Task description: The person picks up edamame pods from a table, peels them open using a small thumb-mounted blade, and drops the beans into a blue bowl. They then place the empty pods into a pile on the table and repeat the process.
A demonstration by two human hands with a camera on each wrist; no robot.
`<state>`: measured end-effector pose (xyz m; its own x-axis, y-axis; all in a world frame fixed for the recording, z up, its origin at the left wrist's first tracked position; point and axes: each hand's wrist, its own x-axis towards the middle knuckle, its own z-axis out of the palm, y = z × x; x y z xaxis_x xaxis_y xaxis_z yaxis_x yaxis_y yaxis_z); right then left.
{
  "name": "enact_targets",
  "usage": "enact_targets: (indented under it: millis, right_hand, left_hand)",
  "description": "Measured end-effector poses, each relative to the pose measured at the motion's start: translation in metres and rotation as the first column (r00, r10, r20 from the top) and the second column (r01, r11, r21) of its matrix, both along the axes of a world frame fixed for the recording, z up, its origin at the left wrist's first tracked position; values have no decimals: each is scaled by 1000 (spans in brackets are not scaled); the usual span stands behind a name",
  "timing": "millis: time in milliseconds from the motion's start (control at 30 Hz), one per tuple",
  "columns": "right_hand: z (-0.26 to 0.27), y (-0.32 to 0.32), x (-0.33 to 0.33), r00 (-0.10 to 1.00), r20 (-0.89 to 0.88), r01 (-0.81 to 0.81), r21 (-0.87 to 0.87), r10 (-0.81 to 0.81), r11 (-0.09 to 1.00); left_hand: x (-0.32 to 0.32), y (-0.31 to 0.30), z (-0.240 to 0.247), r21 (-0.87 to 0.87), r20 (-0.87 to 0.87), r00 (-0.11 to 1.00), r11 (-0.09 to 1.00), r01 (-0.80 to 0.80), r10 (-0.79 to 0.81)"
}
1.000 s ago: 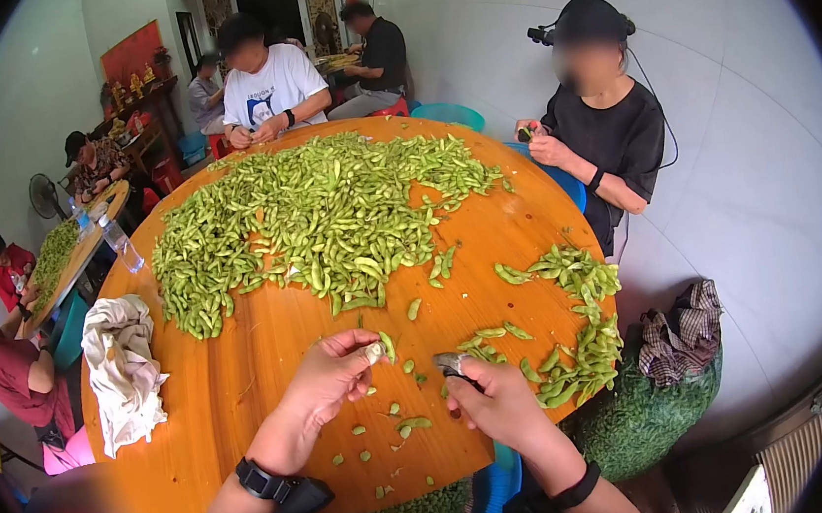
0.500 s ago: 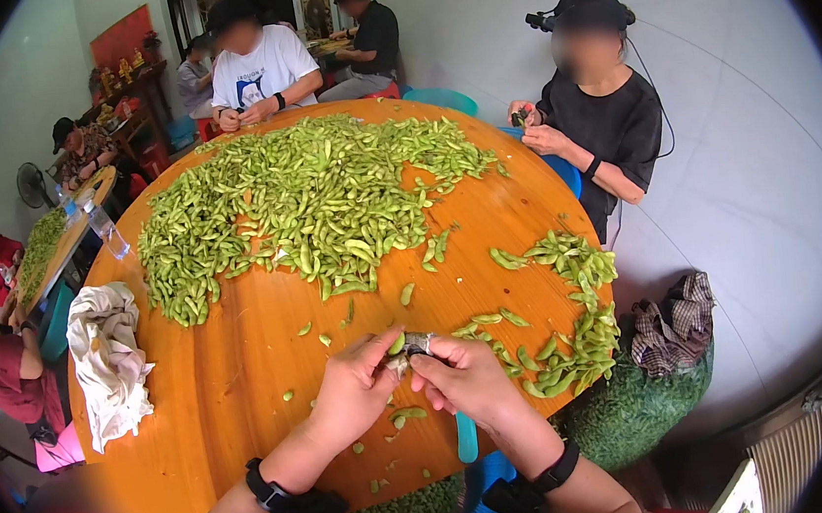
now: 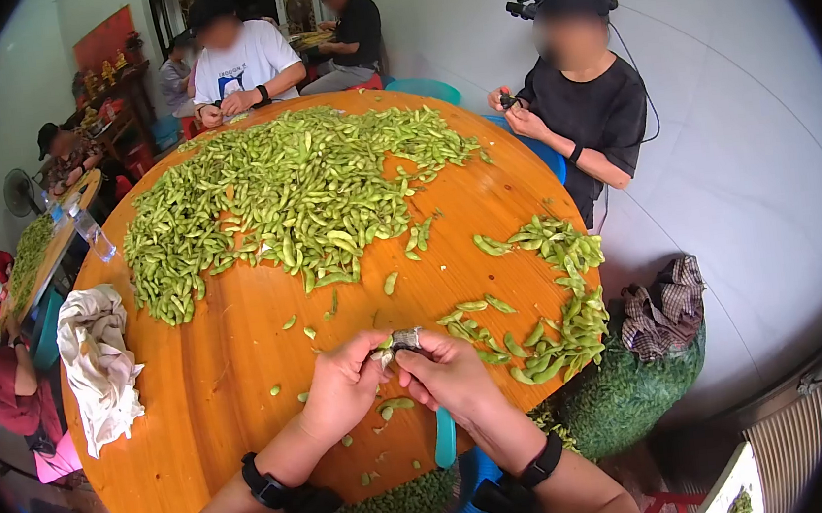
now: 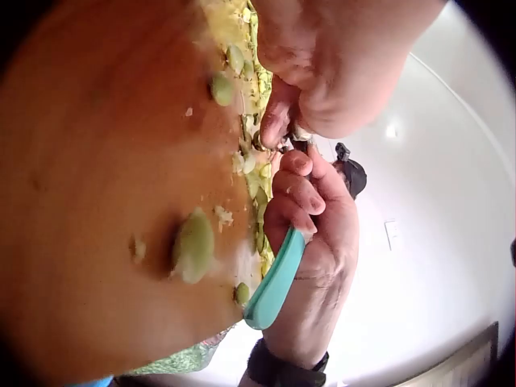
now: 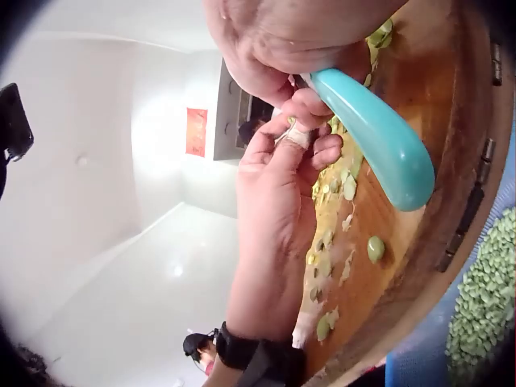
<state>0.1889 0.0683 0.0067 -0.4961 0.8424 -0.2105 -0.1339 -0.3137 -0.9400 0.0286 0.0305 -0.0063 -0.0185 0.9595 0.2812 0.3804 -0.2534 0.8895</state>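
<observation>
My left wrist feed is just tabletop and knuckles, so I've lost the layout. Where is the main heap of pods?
Observer: The big pile of pods spreads across the middle of the table, beyond the left hand.
Operator: Anything left of that hand?
Observer: A crumpled white cloth lies near the table's left edge.
Operator: Who else is there?
Observer: A person in a white shirt sits at the far side.

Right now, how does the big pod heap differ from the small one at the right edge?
The big heap spreads wide across the far table; the small heap is a thin curved strip. The big heap lies well beyond the right hand; the small heap sits beside it. Both are green pods.
</observation>
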Motion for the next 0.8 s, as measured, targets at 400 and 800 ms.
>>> enact_targets:
  millis: [400,800]
  right_hand:
    - [-3,15,14,995,-16,-103,-105,102,989]
    - [17,-6,-3,975,179,41,448,-135,893]
  left_hand:
    - [-25,12,1,-292,573,808,887,358,-138]
    - [-10,3,5,-193,410,911,972,131,-42]
